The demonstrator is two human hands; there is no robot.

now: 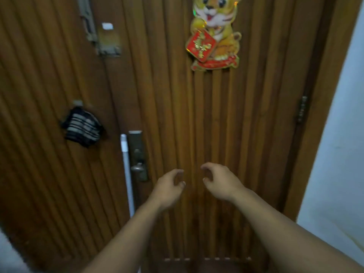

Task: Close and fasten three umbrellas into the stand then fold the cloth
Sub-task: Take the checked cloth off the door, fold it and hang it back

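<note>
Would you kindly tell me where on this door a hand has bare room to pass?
The ribbed panel is bare between the tiger decoration above and the two empty hands, left hand and right hand, below. It is crowded to the left: the door handle, white pole and striped cloth.

On the door (177, 115), the tiger decoration (213, 34) hangs above the lock handle (137, 168) and to its right; the striped cloth (82, 128) hangs left of the handle, the bolt (108, 42) above it.

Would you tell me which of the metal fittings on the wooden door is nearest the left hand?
The knobbed lock plate beside the left hand; the bolt and hinge are farther off.
</note>
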